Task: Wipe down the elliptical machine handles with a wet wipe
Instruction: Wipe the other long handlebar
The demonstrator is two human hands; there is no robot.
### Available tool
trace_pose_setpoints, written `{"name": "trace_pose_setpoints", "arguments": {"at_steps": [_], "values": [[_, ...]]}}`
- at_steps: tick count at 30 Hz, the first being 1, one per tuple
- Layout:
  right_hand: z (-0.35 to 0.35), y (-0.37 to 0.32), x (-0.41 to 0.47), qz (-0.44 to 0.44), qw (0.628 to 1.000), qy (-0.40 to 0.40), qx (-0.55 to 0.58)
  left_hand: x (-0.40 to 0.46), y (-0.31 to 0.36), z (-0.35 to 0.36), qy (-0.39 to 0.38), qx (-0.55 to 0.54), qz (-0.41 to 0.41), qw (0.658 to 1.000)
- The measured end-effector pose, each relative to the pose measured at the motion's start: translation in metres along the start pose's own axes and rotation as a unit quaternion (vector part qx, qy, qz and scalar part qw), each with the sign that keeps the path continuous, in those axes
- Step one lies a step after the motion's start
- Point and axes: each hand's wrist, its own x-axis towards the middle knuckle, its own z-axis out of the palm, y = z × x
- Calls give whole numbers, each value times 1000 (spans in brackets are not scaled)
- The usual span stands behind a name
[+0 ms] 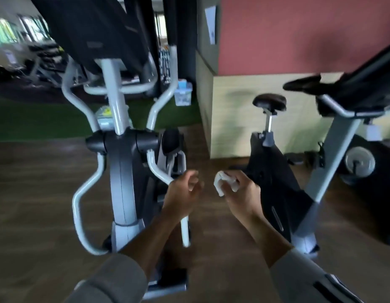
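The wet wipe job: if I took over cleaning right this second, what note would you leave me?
Right hand: grips the crumpled white wet wipe, held in the air, touching no machine.
Left hand: fingers loosely curled, holding nothing, in front of the grey metal elliptical machine's lower right bar.
Handles: the curved grey left handle and right handle stand up ahead, both out of contact with the wipe.
Done: wipe is in hand. Whether any handle has been wiped cannot be told.
Left: probably bring the wipe to each handle and rub along it.
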Motion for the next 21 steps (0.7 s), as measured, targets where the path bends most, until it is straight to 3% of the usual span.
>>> {"name": "trace_pose_setpoints", "arguments": {"at_steps": [8, 15, 21], "values": [[2, -129, 146, -218, 972, 81, -27, 160, 83, -124, 149, 47, 142, 977], [13, -228, 246, -309, 936, 156, -59, 254, 117, -216, 194, 106, 220, 950], [3, -274, 304, -329, 918, 219, 25, 319, 133, -252, 208, 132, 238, 939]]}}
